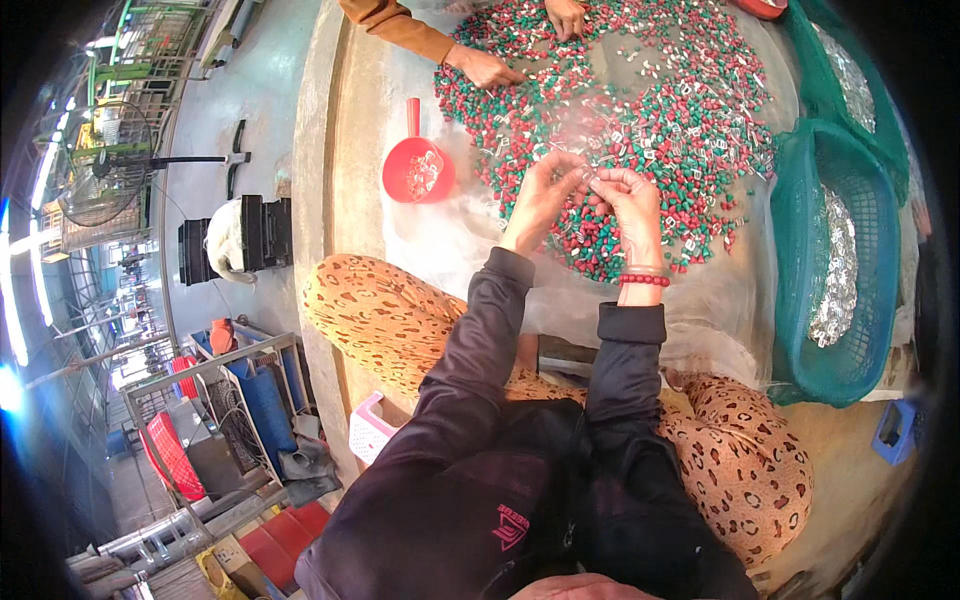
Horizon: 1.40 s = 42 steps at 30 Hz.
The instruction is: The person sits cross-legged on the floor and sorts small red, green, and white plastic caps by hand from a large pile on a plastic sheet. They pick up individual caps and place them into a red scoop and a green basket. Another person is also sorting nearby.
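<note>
My left hand (543,199) and my right hand (632,205) meet over a broad spread of small red, green and white plastic pieces (690,170). Thumbs and fingertips of both hands are pinched together, almost touching. Whatever sits between them is too small to make out, perhaps a clear piece. A red bracelet circles my right wrist. Left of the spread lies a red dipper (400,160) with a handle, holding some clear pieces. At the right, a teal plastic basket (872,270) lined with green netting contains many clear pieces.
Across the spread, a co-worker's hand (484,68) in a brown sleeve touches the pieces, with another hand (566,17) beside it. More green netting (810,60) lies at the far right. A pink-white perforated basket (371,428) stands by my left leg. A fan (105,165) stands on the floor leftward.
</note>
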Tool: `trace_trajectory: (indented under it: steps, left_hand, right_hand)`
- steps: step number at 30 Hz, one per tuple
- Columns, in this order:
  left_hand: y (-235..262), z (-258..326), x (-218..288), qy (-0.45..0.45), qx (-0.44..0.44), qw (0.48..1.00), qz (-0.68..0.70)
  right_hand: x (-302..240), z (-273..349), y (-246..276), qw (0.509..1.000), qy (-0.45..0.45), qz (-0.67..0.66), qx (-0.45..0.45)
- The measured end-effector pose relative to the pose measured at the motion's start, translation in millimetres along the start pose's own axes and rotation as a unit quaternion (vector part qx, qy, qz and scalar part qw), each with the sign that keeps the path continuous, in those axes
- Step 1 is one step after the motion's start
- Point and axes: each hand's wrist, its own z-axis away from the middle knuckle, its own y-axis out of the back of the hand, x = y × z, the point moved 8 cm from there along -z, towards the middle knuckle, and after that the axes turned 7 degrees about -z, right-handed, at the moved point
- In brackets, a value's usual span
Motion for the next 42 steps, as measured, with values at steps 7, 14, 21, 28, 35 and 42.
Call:
trace_trajectory:
  steps: [7,14,21,28,35,42]
  left_hand:
    - [-4.0,0.7,-9.3,0.010,-0.065,0.996,-0.066]
    - [-13.0,10.5,-6.4,0.010,-0.153,0.981,-0.116]
    - [-10.3,6.7,9.3,-0.009,-0.110,0.974,-0.198]
    - [-13.5,11.2,-9.4,0.058,-0.091,0.993,-0.055]
    - [-9.2,23.1,-17.5,0.109,-0.123,0.983,0.084]
    - [-15.7,32.3,-5.9,0.051,-0.031,0.996,-0.063]
  right_hand:
    - [-14.9,5.4,-0.6,0.980,0.009,0.158,-0.119]
    - [-15.5,13.3,5.5,0.956,-0.057,0.229,-0.173]
    - [-12.9,7.0,7.8,0.988,-0.043,0.076,-0.124]
    - [-16.3,10.0,12.9,0.991,-0.030,0.034,-0.129]
    - [-27.0,18.2,2.7,0.972,-0.026,0.131,-0.194]
    - [-25.0,14.1,11.0,0.960,-0.033,0.204,-0.191]
